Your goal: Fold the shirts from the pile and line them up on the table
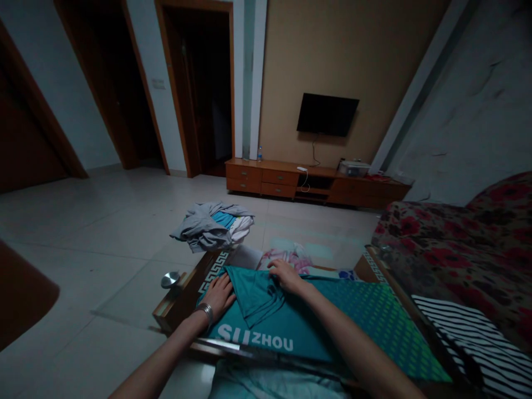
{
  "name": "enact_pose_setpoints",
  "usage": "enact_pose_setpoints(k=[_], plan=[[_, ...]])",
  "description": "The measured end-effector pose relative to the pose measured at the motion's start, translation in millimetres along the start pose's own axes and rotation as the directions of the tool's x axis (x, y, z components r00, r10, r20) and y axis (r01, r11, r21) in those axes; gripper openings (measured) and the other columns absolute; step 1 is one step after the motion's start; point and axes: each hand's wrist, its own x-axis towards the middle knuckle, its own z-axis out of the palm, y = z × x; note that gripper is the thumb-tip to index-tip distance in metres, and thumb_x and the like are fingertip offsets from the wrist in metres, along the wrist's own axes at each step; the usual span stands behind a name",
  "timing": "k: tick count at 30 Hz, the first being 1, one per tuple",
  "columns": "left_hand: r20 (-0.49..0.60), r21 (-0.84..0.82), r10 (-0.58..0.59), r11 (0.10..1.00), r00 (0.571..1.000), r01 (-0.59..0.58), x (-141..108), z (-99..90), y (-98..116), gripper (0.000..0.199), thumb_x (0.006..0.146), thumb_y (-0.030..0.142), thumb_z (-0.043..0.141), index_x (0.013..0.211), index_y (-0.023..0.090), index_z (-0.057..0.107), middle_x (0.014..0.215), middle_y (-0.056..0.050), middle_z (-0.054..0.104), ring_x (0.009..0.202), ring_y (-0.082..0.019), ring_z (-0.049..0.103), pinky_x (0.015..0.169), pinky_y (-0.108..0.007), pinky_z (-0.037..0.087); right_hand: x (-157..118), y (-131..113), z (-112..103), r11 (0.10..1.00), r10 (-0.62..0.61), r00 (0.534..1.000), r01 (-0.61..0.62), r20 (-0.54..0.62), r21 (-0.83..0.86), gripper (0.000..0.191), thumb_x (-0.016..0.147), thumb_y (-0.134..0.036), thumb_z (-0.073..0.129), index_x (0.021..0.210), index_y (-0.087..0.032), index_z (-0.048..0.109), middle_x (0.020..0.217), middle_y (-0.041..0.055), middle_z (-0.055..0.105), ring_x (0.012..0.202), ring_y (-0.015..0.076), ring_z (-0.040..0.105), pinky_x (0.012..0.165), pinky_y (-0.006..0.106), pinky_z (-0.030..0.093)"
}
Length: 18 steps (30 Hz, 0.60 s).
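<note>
here's the teal jersey [257, 332] spread over the bench [183, 291], running off toward the lower right of the frame, and the folded flap [253, 299] sits right between the hands: left hand [218, 296] open, pressed flat at its left edge, right hand [286, 276] open, resting just past its right edge.

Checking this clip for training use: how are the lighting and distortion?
Head view: the room is dim, and the teal shirt sits in shade; pale glare lies on the floor tiles ahead; the wide lens bends the door frames; the left hand and right hand look sharp.
</note>
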Motion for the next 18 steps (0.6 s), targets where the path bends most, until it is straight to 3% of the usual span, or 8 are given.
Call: enact_pose_setpoints(k=[5,8,10,14,18], plan=[[-0.007,0.005,0.005,1.0,1.0,-0.005,2,5.5,-3,0.045,0.088,0.037,0.046,0.128,0.02,0.055,0.142,-0.011,0.046,0.134,-0.028,0.036,0.11,-0.048,0.028,-37,11,-6,0.995,0.098,0.995,-0.097,0.03,-0.016,0.02,0.078,-0.008,0.051,0.071,-0.016,0.068,0.097,0.0065,0.062,0.095,0.0187,0.049,0.082,0.028,0.035],[-0.051,-0.05,0.018,0.999,0.999,-0.021,2,6.3,-4,0.042,0.087,0.037,0.047,0.124,0.02,0.057,0.14,-0.011,0.048,0.132,-0.027,0.038,0.111,-0.048,0.027,-64,17,-7,0.983,0.184,0.982,-0.184,0.039,0.008,0.022,0.076,-0.008,0.049,0.069,-0.016,0.068,0.092,0.0066,0.063,0.092,0.0187,0.052,0.08,0.027,0.036],[-0.084,-0.182,-0.017,0.983,0.996,0.002,1,2.9,-3,0.038,0.084,0.033,0.049,0.118,0.02,0.06,0.137,-0.011,0.051,0.13,-0.027,0.041,0.111,-0.047,0.028,-72,17,-5,0.958,0.284,0.959,-0.284,0.007,0.048,0.024,0.076,-0.006,0.047,0.074,-0.016,0.069,0.09,0.0063,0.065,0.091,0.0184,0.055,0.08,0.027,0.037],[-0.069,-0.532,-0.304,0.817,0.95,0.222,2,-10.8,1,0.034,0.075,0.02,0.049,0.108,0.018,0.058,0.122,-0.01,0.062,0.118,-0.024,0.054,0.105,-0.041,0.038,-57,7,7,0.841,0.522,0.85,-0.498,-0.074,0.209,0.024,0.084,-0.018,0.049,0.099,-0.018,0.067,0.093,0.006,0.069,0.089,0.0189,0.061,0.079,0.026,0.04],[-0.034,-0.576,-0.53,0.703,0.847,0.417,19,-19.2,2,0.035,0.082,0.025,0.046,0.116,0.016,0.048,0.103,-0.011,0.069,0.1,-0.023,0.065,0.09,-0.036,0.048,-26,-6,22,0.7,0.701,0.708,-0.659,-0.088,0.275,0.032,0.088,-0.037,0.052,0.108,-0.016,0.064,0.096,0.0103,0.069,0.091,0.0221,0.063,0.077,0.028,0.043]])
